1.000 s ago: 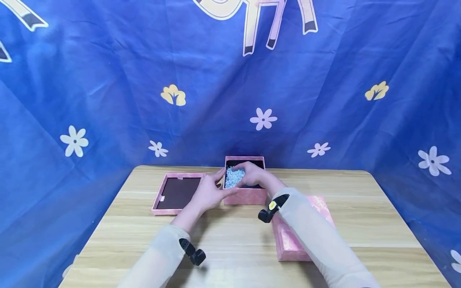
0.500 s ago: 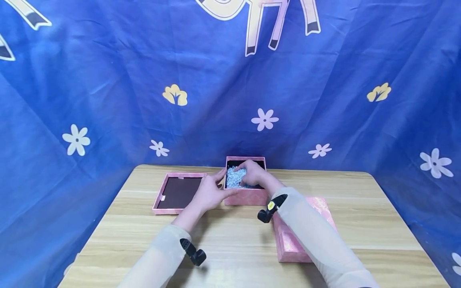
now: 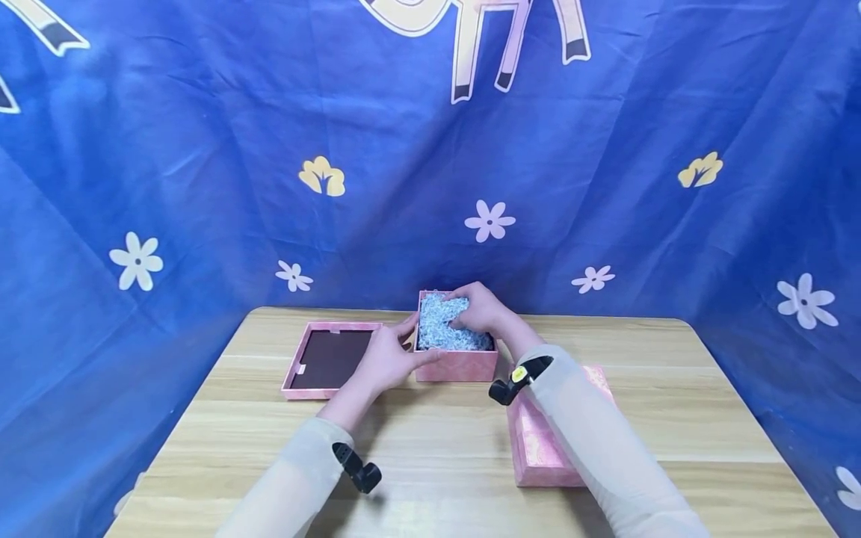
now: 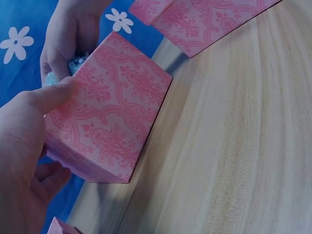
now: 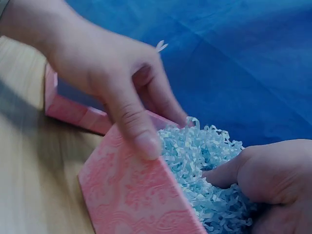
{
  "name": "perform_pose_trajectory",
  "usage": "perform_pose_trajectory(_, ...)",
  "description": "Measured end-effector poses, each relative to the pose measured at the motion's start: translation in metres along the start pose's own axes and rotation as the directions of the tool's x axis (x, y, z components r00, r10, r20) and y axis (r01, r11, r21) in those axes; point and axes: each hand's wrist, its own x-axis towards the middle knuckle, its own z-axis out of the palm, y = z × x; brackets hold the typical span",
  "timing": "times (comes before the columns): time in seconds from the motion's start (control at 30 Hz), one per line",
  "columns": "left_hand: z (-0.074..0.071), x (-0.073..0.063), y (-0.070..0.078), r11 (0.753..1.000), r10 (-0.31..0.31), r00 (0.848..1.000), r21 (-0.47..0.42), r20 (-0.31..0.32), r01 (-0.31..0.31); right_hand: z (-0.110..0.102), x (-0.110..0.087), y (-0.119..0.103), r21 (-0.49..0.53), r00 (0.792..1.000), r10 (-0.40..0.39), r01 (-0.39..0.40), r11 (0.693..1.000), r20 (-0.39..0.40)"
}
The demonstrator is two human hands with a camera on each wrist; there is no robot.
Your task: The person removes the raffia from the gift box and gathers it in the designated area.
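A pink patterned box stands near the table's back edge, full of light-blue shredded paper. At its front left corner my left hand grips it, thumb over the front wall and fingers along the left side. My right hand reaches into the box from the right, its curled fingers and thumb in the shredded paper. In the right wrist view the thumb sinks into the crinkled strips; the other fingertips are hidden. The left wrist view shows the left thumb pressed on the box's top edge.
Left of the box lies a shallow pink lid, dark inside facing up. Another pink box sits on the wooden table under the right forearm. Blue cloth hangs behind the table.
The shredded paper now stands higher and covers more of the box, where black lining showed on the right. My right hand has lifted slightly with it. The left hand keeps its place.
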Motion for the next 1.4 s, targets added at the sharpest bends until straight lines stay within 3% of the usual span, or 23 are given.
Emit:
perform_pose_trajectory(0.17, 0.000, 0.001, -0.002, 0.999, 0.005, 1.000, -0.038, 0.010, -0.005, -0.009, -0.001, -0.003, 0.079, 1.000, -0.006, 0.007, 0.997, -0.012)
perform_pose_trajectory(0.97, 0.000, 0.001, -0.003, 0.992, -0.021, 1.000, -0.121, 0.008, 0.022, -0.063, -0.024, -0.027, 0.169, 0.994, -0.059, 0.074, 0.983, -0.088)
perform_pose_trajectory(1.17, 0.000, 0.000, -0.007, 0.990, -0.009, 1.000, -0.137, 0.006, 0.010, -0.083, -0.031, -0.022, 0.167, 0.992, -0.053, 0.072, 0.983, -0.114)
perform_pose_trajectory(1.4, 0.002, 0.001, -0.004, 0.987, 0.002, 1.000, -0.160, 0.012, 0.000, -0.110, -0.042, 0.000, 0.129, 0.988, -0.032, 0.052, 0.990, -0.151)
